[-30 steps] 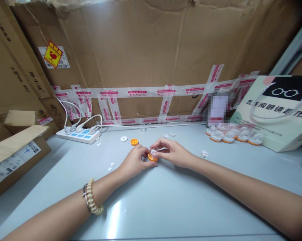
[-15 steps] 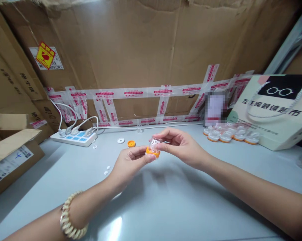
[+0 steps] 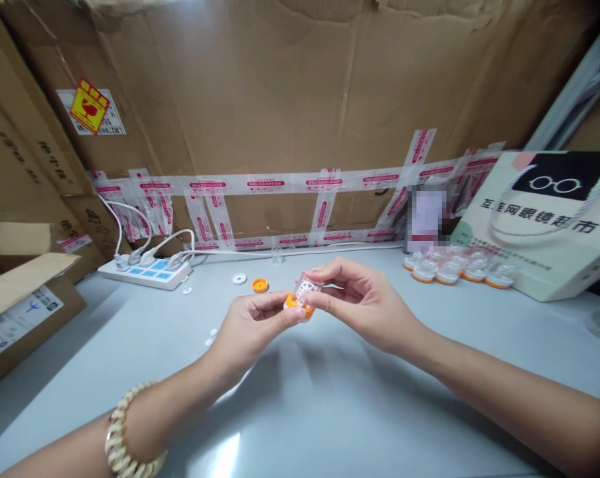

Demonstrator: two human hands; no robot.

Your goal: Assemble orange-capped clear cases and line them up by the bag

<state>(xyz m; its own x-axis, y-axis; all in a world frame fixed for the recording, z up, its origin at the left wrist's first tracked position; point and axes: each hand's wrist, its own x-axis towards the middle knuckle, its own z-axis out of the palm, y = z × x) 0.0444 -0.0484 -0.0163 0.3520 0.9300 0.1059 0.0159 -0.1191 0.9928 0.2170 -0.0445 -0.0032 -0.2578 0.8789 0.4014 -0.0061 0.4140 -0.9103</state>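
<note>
My left hand pinches a small round orange-and-white base between thumb and fingers, above the grey table. My right hand grips a clear cup with a white spoked piece inside it. The clear cup leans over the base at a tilt and touches or overlaps it; fingers hide where they meet. Behind my left hand lie an orange ring-like cap and a white disc. Two tiny white caps rest left of my left wrist.
A power strip with plugged-in cables lies back left, near an open carton. Several clear-topped orange-and-white units stand back right by a paper bag. A small clear cup stands against the large cardboard box.
The clear cup now tilts more against the orange-and-white base. My left hand has shifted slightly left and down with the base, and both hands keep their grip.
</note>
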